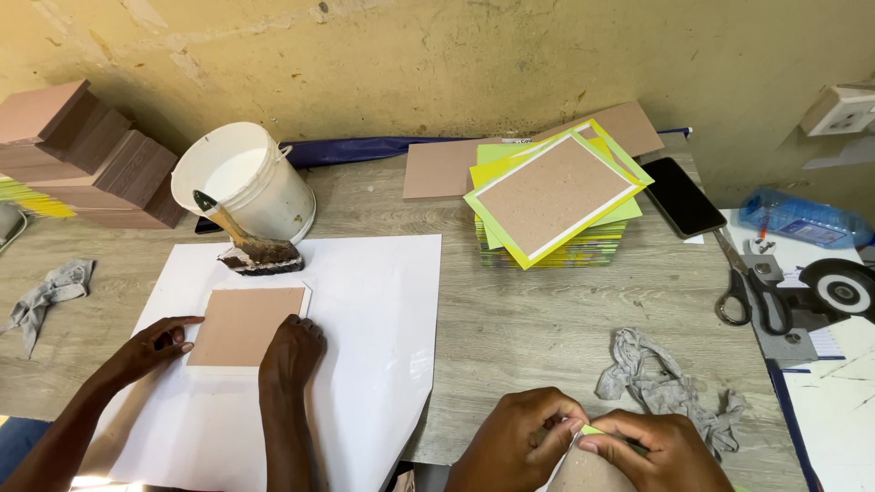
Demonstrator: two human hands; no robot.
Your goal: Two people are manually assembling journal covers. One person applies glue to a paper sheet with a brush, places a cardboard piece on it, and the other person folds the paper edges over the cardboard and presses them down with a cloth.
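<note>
- Head view, bottom centre: left hand [515, 442] and right hand [652, 446] pinch a yellow-green paper edge [592, 430] over a brown board [583, 472], fingers narrow.
- Lower left: a co-worker's hands [292, 351] press a brown panel [241, 326] on a white sheet [383, 301].
- Upper centre: stack of yellow-green covers [556, 205].

Low at the bottom edge, close together, knuckles up. Left hand [515, 437] curled, thumb and forefinger pinched. Right hand [652, 446] opposite, fingertips [588, 444] pinched too, meeting the left's. Wrists and arms out of view.
</note>
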